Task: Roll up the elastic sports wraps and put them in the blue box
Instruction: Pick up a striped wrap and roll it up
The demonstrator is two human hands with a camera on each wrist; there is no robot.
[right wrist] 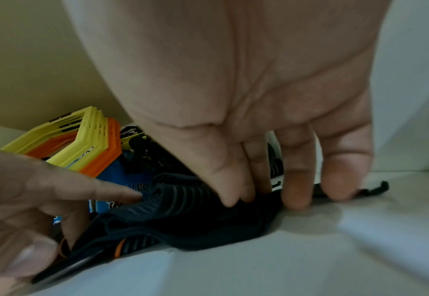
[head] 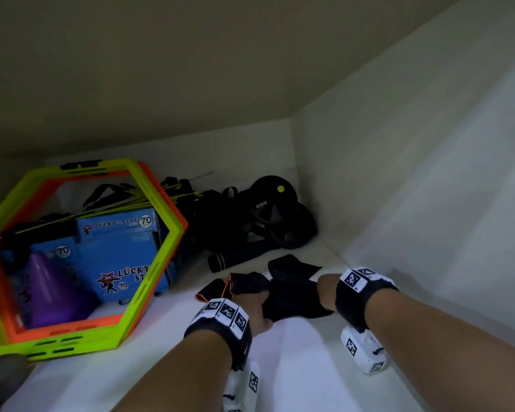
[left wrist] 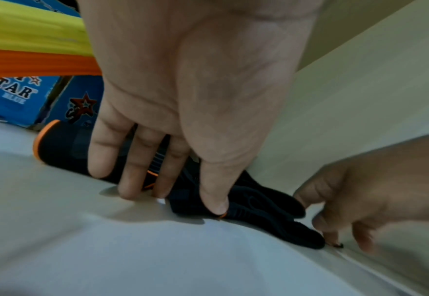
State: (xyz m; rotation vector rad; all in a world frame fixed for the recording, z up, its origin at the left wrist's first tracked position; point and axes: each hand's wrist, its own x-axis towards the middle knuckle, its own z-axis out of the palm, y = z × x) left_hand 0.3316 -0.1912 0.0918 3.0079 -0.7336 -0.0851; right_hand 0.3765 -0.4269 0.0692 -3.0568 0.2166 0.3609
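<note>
A black elastic wrap (head: 292, 301) with orange trim lies on the white shelf (head: 295, 352) between my hands. My left hand (head: 262, 304) grips its left part, fingers laid over the fabric and thumb pressing the near edge (left wrist: 172, 196). My right hand (head: 323, 289) pinches the right end between thumb and index (right wrist: 241, 200), the other fingertips down on the shelf. Another black wrap (head: 292, 267) lies loose just behind, and a rolled black one (head: 220, 261) lies beyond that. The blue box (head: 119, 254), printed "Lucky Star", stands to the left behind the hexagon rings.
Green and orange hexagon rings (head: 158, 263) lean in front of the blue box, with a purple cone (head: 48, 289) seen through them. Black ab rollers (head: 272, 200) and straps fill the back corner. The cabinet's side wall (head: 428, 203) runs close on the right.
</note>
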